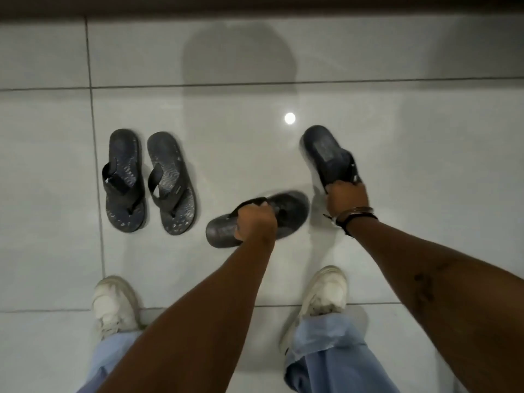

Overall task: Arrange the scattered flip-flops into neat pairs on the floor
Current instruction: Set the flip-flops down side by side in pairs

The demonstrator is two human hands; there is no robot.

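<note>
Four flip-flops were down there on the tiled floor [368,66], and half the job already looked sorted: the finished pair [149,181] sat off to our left, side by side, nearly touching, both running the same way with toes pointing back at us.

The other two were the problem, and each was in a grip of ours. Our right hand [346,200] was closed on the straps of the right flip-flop [326,154], which ran up and away from us, leaning a little left, its far end blurry so we couldn't say if it was touching the floor. Our left hand [255,221] was fisted round the strap of the left flip-flop [256,218], and that one lay almost crosswise, long axis nearly at a right angle to its mate.

So the next bit came down to that angle, we reckoned: swing the crosswise one round until it's parallel to the other, toes matching, then set both down just beside each other. Left hand was nearer the finished pair, so lining up over there seemed easiest.
</note>
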